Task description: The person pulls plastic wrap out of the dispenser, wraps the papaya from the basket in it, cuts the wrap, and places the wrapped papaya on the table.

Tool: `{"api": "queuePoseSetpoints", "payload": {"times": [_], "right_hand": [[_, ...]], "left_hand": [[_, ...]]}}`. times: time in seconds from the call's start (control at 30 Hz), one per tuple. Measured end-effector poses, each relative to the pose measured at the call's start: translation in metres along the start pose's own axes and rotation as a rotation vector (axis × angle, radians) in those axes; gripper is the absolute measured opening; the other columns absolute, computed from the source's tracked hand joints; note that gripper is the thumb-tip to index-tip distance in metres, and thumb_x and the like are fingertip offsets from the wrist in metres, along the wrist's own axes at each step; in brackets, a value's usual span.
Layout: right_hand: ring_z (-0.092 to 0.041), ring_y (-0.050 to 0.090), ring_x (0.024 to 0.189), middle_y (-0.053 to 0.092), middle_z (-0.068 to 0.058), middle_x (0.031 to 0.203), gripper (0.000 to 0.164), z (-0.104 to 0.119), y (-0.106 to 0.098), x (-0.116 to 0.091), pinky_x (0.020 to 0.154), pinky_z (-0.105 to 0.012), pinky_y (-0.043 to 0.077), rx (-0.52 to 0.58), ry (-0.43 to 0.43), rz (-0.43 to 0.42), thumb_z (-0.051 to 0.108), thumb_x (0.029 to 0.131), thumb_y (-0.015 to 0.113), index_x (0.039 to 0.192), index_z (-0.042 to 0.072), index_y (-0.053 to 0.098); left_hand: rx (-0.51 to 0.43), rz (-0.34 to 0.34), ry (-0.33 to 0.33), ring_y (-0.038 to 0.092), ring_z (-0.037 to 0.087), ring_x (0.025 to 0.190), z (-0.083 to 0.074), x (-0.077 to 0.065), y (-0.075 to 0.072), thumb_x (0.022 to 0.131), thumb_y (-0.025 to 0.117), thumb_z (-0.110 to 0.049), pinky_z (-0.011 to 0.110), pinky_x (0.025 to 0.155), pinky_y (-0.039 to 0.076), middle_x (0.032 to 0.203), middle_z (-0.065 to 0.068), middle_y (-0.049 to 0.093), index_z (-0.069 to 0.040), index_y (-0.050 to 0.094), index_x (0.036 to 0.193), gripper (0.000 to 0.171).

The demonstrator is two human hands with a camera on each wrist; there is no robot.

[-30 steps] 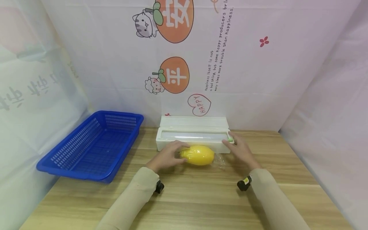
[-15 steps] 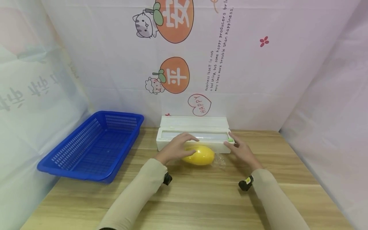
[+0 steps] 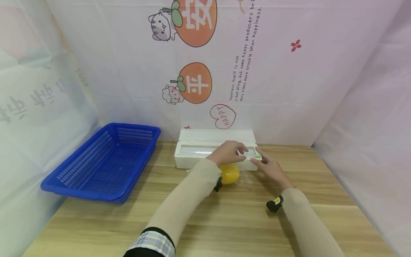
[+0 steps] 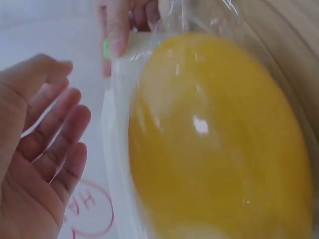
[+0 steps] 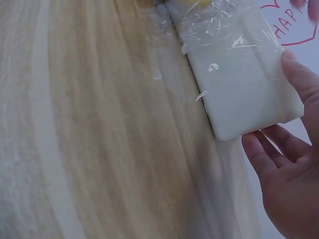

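Observation:
A white cling film dispenser stands at the back of the table, its lid raised, with a green slider at its right end. My right hand holds that end, thumb and fingers around the corner. Before the dispenser lies a smooth yellow oval, fruit-like thing wrapped in clear film. My left hand hovers above the dispenser and just past the yellow thing, fingers loosely bent, with nothing in them. The left forearm hides part of the yellow thing in the head view.
A blue plastic basket with slotted sides stands on the left of the wooden table. White printed cloth hangs directly behind the dispenser and along both sides.
My left hand has left the yellow thing's left end and moved right and up, over the dispenser toward the green slider. The right hand stays almost still at the dispenser's right end.

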State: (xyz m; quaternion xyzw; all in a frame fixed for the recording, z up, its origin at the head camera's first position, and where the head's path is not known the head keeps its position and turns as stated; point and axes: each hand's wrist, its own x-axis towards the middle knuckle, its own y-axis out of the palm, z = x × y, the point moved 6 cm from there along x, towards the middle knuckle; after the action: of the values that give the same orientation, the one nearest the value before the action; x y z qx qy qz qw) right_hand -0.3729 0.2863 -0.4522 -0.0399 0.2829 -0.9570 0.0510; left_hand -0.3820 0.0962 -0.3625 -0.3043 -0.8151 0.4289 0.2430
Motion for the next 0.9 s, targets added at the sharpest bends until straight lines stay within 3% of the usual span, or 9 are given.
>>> {"api": "queuePoseSetpoints", "payload": {"times": [0.2,0.33,0.43,0.7,0.9], "right_hand": [[-0.046,0.046,0.131,0.034,-0.028,0.155,0.077,0.001,0.000,0.000,0.104,-0.062,0.040,-0.014,-0.023,0.022,0.055,0.097,0.059,0.161,0.028,0.023],[-0.046,0.046,0.130,0.031,-0.026,0.157,0.074,0.003,-0.001,-0.001,0.103,-0.061,0.041,-0.010,-0.048,0.016,0.049,0.099,0.059,0.160,0.027,0.024],[-0.048,0.044,0.132,0.025,-0.025,0.160,0.072,0.002,0.000,-0.001,0.104,-0.062,0.040,-0.011,-0.054,0.022,0.049,0.100,0.058,0.160,0.028,0.024],[-0.051,0.040,0.134,0.018,-0.022,0.162,0.071,0.005,0.000,-0.004,0.105,-0.062,0.038,0.005,-0.076,0.018,0.046,0.101,0.056,0.161,0.024,0.023],[-0.050,0.039,0.135,0.019,-0.020,0.163,0.071,0.006,0.001,-0.003,0.106,-0.063,0.037,0.001,-0.072,0.018,0.050,0.100,0.056,0.160,0.029,0.023]], "left_hand": [[0.090,-0.074,-0.060,0.064,0.009,0.103,-0.009,0.027,0.020,0.097,0.067,-0.022,0.019,0.090,0.049,0.112,-0.001,0.072,-0.012,0.071,0.123,0.028],[0.048,-0.131,-0.161,0.065,0.010,0.102,-0.013,0.032,0.028,0.096,0.067,-0.023,0.021,0.089,0.050,0.112,-0.002,0.072,-0.013,0.073,0.120,0.027],[0.069,-0.167,-0.239,0.064,0.008,0.098,-0.015,0.033,0.032,0.096,0.068,-0.026,0.021,0.084,0.051,0.111,-0.005,0.072,-0.016,0.074,0.119,0.026],[0.276,-0.214,-0.323,0.063,0.004,0.088,-0.015,0.041,0.040,0.096,0.068,-0.041,0.018,0.071,0.049,0.101,-0.016,0.073,-0.031,0.078,0.107,0.019],[0.429,-0.281,-0.366,0.064,0.005,0.080,-0.011,0.051,0.044,0.092,0.070,-0.050,0.025,0.065,0.051,0.091,-0.018,0.072,-0.037,0.079,0.096,0.016]]}}
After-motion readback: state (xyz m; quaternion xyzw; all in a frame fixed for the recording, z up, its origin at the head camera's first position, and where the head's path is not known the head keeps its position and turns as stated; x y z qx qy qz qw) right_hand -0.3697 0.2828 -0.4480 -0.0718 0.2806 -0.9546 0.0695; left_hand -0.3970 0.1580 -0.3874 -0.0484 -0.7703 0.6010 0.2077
